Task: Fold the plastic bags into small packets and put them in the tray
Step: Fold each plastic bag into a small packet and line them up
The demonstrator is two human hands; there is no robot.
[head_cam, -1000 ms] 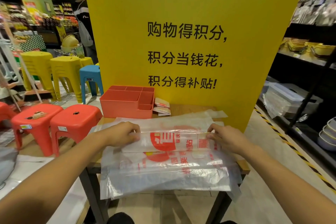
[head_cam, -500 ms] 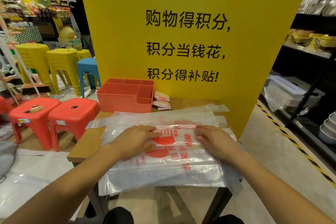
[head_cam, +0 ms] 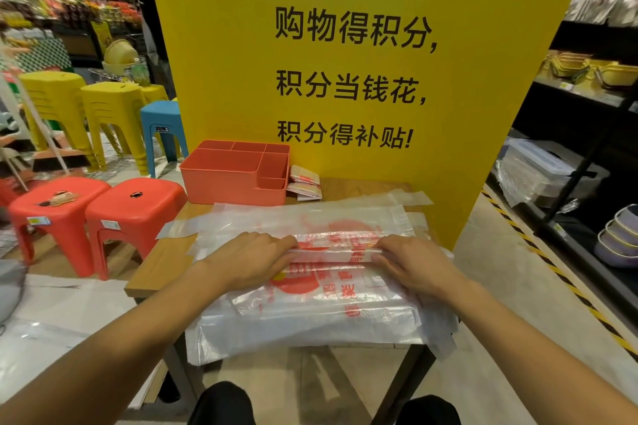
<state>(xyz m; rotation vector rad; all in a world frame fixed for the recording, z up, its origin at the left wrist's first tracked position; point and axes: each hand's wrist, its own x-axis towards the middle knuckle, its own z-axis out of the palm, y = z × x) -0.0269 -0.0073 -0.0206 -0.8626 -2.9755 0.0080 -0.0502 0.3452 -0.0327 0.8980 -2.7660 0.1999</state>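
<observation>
Red stools (head_cam: pixel 134 203) stand at the far left, off the table (head_cam: pixel 162 266). Next comes the coral tray (head_cam: pixel 231 187) at the table's back left corner, with two finished packets (head_cam: pixel 305 181) lying just beside its right wall, not in it. Nearer, the left hand (head_cam: pixel 248 260) lies with fingers straight on the left end of the top bag (head_cam: pixel 333 245). That bag sits on a stack (head_cam: pixel 310 321) of flat bags and is already folded lengthwise into a narrow strip. The right hand (head_cam: pixel 414 264) presses the strip's other end the same way, fingers flat. Whether any fingertip tucks under the fold I cannot tell. My reading is that the lengthwise folding is in hand, with the crease being flattened. Next, the strip wants folding end over end into a small packet. That calls for pinching one end without dragging the slippery bags beneath.
</observation>
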